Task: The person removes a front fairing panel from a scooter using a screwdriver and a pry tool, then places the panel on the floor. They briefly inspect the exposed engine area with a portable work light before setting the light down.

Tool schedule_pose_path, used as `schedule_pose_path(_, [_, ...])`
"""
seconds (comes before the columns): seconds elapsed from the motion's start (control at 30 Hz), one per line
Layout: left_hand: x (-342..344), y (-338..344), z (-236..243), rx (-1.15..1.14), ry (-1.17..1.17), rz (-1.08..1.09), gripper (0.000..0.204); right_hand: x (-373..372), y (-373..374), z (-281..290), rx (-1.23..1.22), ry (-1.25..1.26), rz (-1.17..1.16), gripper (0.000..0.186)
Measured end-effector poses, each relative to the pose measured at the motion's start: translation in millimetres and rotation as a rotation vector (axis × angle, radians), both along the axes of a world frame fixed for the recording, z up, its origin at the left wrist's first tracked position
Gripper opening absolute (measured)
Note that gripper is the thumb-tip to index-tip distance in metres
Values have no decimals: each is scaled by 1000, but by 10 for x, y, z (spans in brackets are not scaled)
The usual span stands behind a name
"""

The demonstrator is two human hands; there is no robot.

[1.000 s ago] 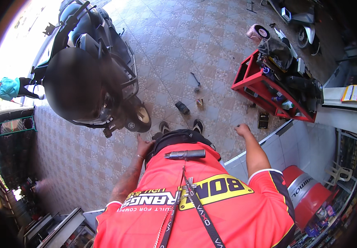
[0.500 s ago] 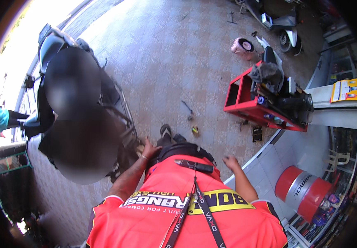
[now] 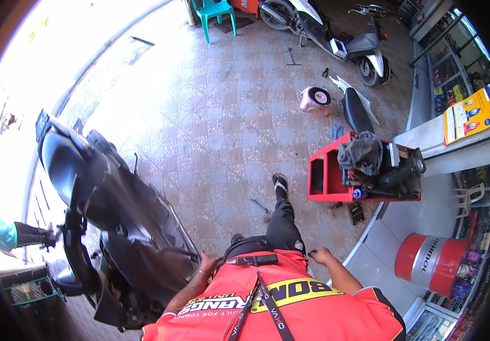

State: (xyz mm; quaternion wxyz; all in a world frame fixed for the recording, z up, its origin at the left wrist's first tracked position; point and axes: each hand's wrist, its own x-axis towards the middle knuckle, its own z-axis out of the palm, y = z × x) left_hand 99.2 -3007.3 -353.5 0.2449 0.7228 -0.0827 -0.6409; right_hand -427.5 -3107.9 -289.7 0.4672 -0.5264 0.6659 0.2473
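Observation:
My left hand (image 3: pixel 209 263) is beside my waist, its thumb raised apart from the fingers, with nothing seen in it. It is close to the rear of a dark scooter (image 3: pixel 94 187) parked at my left; whether it touches the rail (image 3: pixel 178 223) there I cannot tell. On the other side my right hand (image 3: pixel 320 256) hangs by my hip with curled fingers. A small dark patch shows at its fingertips, too small to name. My sandalled foot (image 3: pixel 280 183) is stretched forward on the tiled floor (image 3: pixel 211 142).
A red tool cart (image 3: pixel 332 170) with a grey cloth (image 3: pixel 361 154) stands ahead right. Beyond it lie a black seat (image 3: pixel 357 111) and a pink round-topped object (image 3: pixel 316 101). Another scooter (image 3: pixel 364 54) and a green chair (image 3: pixel 213 14) are farther off. A red drum (image 3: pixel 426 262) is at right.
My view has tilted up, bringing the green chair in. One foot now reaches farther forward. My hands stay at my sides, and the scooter at left appears lower in view.

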Motion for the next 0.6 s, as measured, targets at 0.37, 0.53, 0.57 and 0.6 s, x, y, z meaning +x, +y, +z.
schedule_pose_path(0.37, [-123,-2450,43,-9,-371,-96,123,1074,-4948,-419,-315,-265,338,44])
schedule_pose_path(0.53, [-565,-4291,939,62,-316,-190,117,1428,-6771,620,-518,-533,271,40])
schedule_pose_path(0.57, [-634,-4578,986,39,-333,-210,115,1448,-7016,823,-560,-509,275,40])
schedule_pose_path(0.6, [-688,-4993,940,13,-350,-235,113,1451,-7232,1016,-600,-488,273,41])
